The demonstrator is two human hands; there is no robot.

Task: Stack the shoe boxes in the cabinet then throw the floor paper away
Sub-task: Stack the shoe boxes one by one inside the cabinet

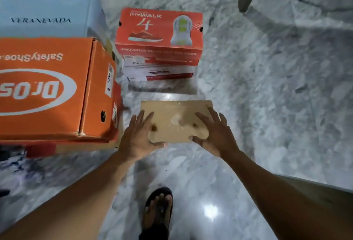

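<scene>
While the left hand (137,136) and right hand (216,134) each grip the near edge of the brown piece (175,113), low by the floor (267,87), the orange box (47,87), blue box (47,14) and red box (158,35) are all out here too. No cabinet shows, so stacking looks undone.

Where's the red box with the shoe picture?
Top centre of the head view: the red cardboard shoe box stands right of the pale blue box, beyond the flat brown cardboard piece.

Both hands (137,136) (215,134) hold a brown box (175,113).
</scene>
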